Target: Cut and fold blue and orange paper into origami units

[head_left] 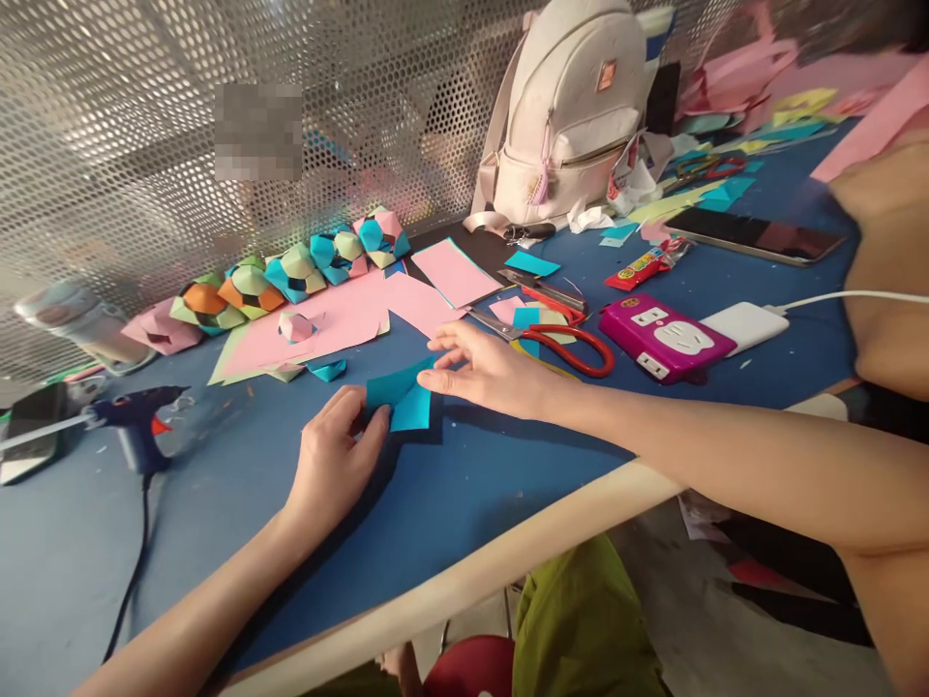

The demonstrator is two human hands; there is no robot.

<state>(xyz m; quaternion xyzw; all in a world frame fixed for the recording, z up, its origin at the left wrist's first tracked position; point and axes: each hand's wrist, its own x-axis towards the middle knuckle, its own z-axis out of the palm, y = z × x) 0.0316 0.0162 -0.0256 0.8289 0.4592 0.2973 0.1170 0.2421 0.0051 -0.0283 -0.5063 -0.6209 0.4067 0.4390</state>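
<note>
A small blue sheet of paper (412, 405) with a crease is raised just over the blue tabletop (450, 503). My left hand (340, 443) pinches its left side between thumb and fingers. At the sheet's upper right corner is my right hand (483, 373), its fingers loosely spread and the thumb close to the paper; whether the thumb touches it I cannot tell. Behind my hands lie pink sheets (334, 315), a small folded pink paper piece (295, 327) and a curled blue scrap (326, 370). Red-handled scissors (573, 348) rest beyond my right wrist.
A dark glue gun (137, 421) with its cable stands at left. Folded paper balls (297, 273) line the metal mesh (377, 116). Further right are a beige backpack (573, 116), a purple power adapter (664, 337), a phone (755, 235) and another person's arm (889, 252).
</note>
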